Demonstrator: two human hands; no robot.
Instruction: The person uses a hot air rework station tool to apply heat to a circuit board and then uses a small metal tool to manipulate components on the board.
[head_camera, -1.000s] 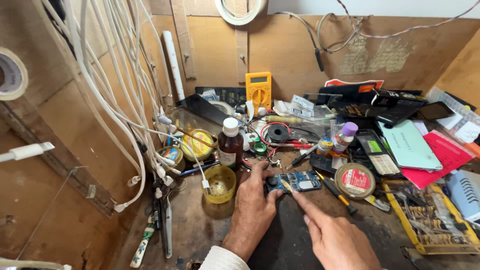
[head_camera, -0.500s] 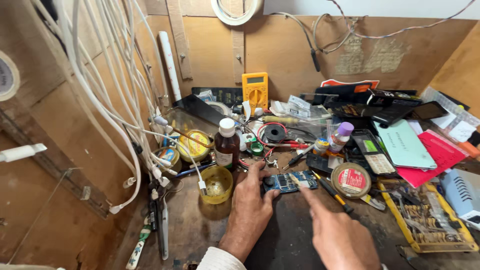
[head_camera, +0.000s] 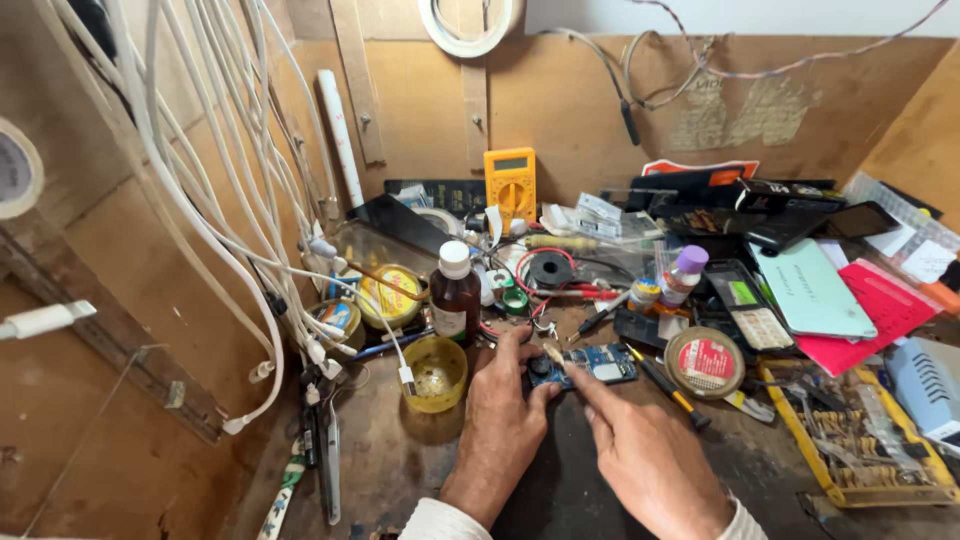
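Cluttered wooden workbench (head_camera: 400, 470) boxed in by plywood walls, white charging cables (head_camera: 200, 200) draped down the left side. Yellow multimeter (head_camera: 510, 185) propped against the back wall. Along the right edge: teal phone case (head_camera: 810, 290), red one (head_camera: 885, 305), yellow tray of small bits (head_camera: 860, 440) toward the near right corner. Brown bottle with a white cap (head_camera: 456, 295) and a small yellow plastic cup (head_camera: 436, 372) left of centre, round red-labelled tin (head_camera: 704, 360) right of centre.

Left hand (head_camera: 500, 420) flat on the dark mat (head_camera: 560, 480), thumb and fingertips pinning the left end of a small blue circuit board (head_camera: 590, 365). Not a closed grip, more of a hold-down. Right hand (head_camera: 645, 455) loosely curled, holding nothing, index finger stretched out with the tip touching the board's near-left edge, just beside the left thumb.

Board near the middle of the bench, at the far edge of the mat, straight ahead of both hands. Long axis running left to right, slightly tilted. Left hand on the left end; right end free, pointing at the tin. Black-handled screwdriver (head_camera: 665, 385) lying just beside that free end, nearer the right hand.
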